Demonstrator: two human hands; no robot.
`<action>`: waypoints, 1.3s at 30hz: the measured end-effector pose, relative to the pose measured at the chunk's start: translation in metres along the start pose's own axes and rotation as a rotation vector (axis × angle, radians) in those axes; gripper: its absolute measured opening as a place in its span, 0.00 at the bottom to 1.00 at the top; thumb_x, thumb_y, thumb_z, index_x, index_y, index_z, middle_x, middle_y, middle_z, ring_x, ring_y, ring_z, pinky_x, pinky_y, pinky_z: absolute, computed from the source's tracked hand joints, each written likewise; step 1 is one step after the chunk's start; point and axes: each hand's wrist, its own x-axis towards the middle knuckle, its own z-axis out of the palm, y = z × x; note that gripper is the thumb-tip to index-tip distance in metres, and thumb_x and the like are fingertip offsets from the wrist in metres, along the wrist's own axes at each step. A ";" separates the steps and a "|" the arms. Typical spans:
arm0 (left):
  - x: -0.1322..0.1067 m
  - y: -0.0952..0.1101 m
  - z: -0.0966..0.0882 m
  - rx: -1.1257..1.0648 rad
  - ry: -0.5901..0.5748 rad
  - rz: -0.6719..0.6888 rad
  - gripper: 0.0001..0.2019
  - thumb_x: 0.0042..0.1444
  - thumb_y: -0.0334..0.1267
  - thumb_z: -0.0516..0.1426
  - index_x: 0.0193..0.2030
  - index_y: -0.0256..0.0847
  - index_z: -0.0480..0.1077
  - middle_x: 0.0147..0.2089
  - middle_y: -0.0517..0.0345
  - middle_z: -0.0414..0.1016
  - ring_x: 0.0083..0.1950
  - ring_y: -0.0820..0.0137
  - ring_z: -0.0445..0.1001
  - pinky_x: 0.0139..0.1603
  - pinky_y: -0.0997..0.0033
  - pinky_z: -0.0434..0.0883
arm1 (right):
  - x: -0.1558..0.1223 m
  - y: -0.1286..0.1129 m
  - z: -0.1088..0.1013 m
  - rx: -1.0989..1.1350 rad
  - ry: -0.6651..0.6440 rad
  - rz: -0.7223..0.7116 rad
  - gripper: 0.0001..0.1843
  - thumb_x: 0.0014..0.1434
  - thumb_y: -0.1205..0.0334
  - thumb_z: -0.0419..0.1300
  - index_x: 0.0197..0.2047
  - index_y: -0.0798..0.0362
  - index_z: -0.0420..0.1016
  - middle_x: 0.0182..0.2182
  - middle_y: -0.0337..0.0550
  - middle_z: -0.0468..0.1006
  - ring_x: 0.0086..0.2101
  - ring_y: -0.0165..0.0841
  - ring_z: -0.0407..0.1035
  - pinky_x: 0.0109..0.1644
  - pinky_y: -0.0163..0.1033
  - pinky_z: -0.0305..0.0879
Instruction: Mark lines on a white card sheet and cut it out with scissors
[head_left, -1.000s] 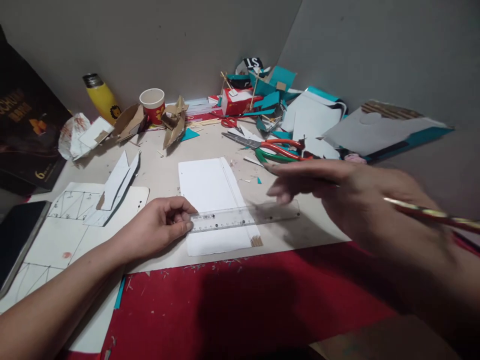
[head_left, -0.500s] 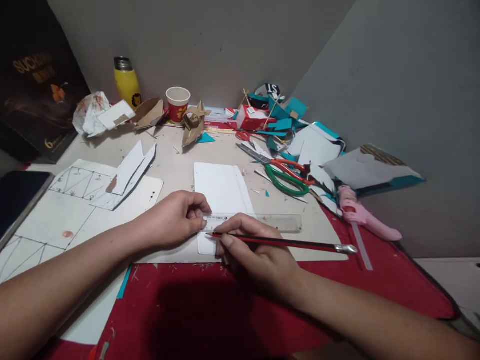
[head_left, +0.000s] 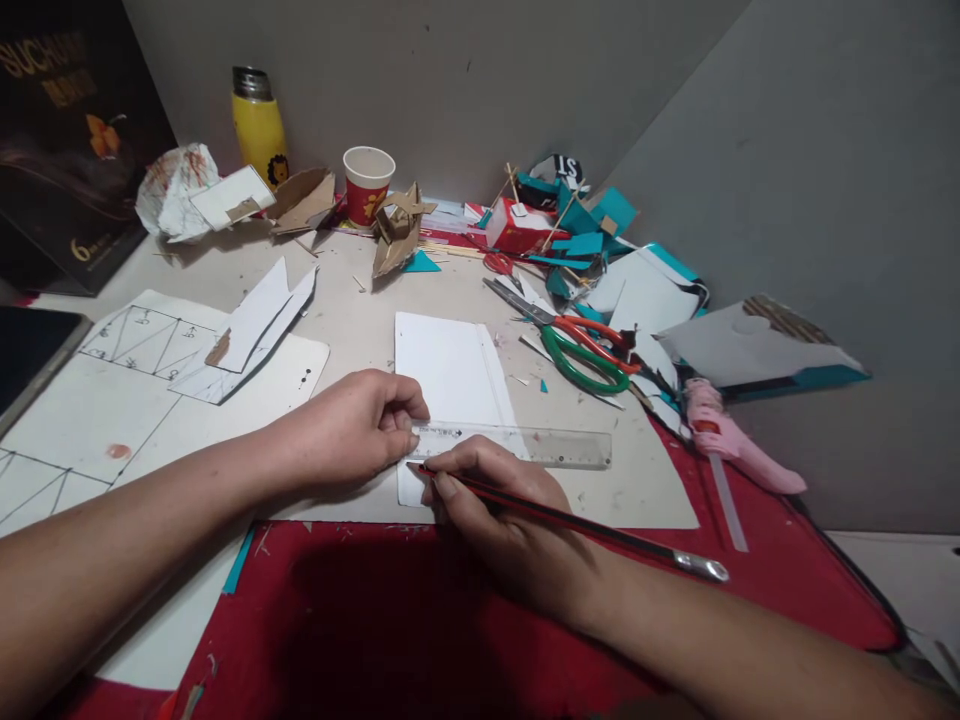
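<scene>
My left hand (head_left: pixel 367 425) is closed, fingers bent, pinning the left end of a clear plastic ruler (head_left: pixel 570 447). The ruler lies crosswise over a white sheet of paper or card (head_left: pixel 446 360), whose lower part shows below it. A red and black pencil (head_left: pixel 600 527) is gripped in my right hand (head_left: pixel 517 510), with its point at the ruler's lower edge, close to my left fingertips. I cannot tell whether the point touches the sheet. My right fingers cover part of the ruler and the sheet.
Orange and green-handled scissors (head_left: pixel 574 345) and a pink glue gun (head_left: pixel 739 440) lie to the right, near cardboard scraps (head_left: pixel 757 340). A paper cup (head_left: pixel 367 188), a yellow bottle (head_left: pixel 259 130) and a cardboard boat (head_left: pixel 396 240) stand behind. A sheet with drawn lines (head_left: pixel 150 420) is at left.
The pencil's rear end has swung down toward me, so it slants more steeply, and its point has shifted slightly left along the ruler. The whole view has shifted a little.
</scene>
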 end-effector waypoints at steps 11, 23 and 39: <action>-0.001 -0.002 0.001 0.010 0.022 0.025 0.07 0.50 0.28 0.54 0.34 0.38 0.72 0.22 0.66 0.63 0.25 0.73 0.62 0.27 0.71 0.59 | 0.001 -0.003 0.000 -0.137 -0.031 0.024 0.07 0.60 0.65 0.54 0.36 0.52 0.73 0.24 0.37 0.75 0.23 0.29 0.68 0.28 0.35 0.62; -0.001 -0.002 0.001 0.017 0.026 0.034 0.06 0.50 0.28 0.55 0.34 0.38 0.72 0.22 0.66 0.64 0.25 0.73 0.62 0.27 0.72 0.60 | 0.002 -0.003 -0.001 -0.085 -0.029 0.008 0.07 0.61 0.65 0.53 0.35 0.53 0.72 0.23 0.36 0.74 0.22 0.28 0.66 0.27 0.34 0.61; -0.001 -0.001 0.001 -0.039 0.014 -0.004 0.07 0.49 0.28 0.56 0.34 0.38 0.73 0.22 0.66 0.65 0.25 0.72 0.62 0.27 0.71 0.59 | 0.000 0.004 -0.007 0.051 -0.115 -0.002 0.05 0.62 0.67 0.55 0.37 0.52 0.72 0.25 0.37 0.76 0.22 0.28 0.67 0.27 0.34 0.65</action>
